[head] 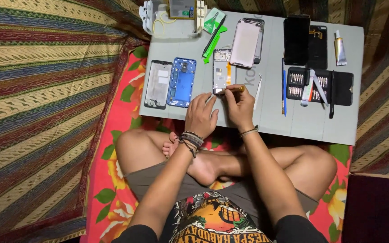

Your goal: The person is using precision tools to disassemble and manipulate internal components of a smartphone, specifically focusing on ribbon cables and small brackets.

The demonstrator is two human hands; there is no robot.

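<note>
Striped woven cloth (37,90) covers the whole left side, with a red floral sheet (113,180) under the crossed legs. Grey work board (271,119) sits across the top centre, its near edge just above the knees and its right edge close to more striped fabric. Open room on the board: a bare strip along the near edge, right of the hands, and a patch at far left near the corner.

On the board, biggest first: white clamp jig (172,18) at the far edge, black phone panel (296,39), pink back cover (245,43), blue mid frame (182,82), grey display frame (158,84), black bit case (319,85) lying open, green pry tool (214,42), blue-handled driver (284,92), glue tube (340,48), white tweezers (258,92).

Opened phone body (221,72) lies at board centre, between the blue mid frame and the tweezers.

Left hand (201,114): fingers loosely curled, fingertips touching the bottom edge of the phone body, steadying it. Cord bracelets at the wrist.

Right hand (239,105): pinched around a yellow-handled screwdriver (235,89), tip at the phone body's lower end. The two hands are nearly touching.
</note>
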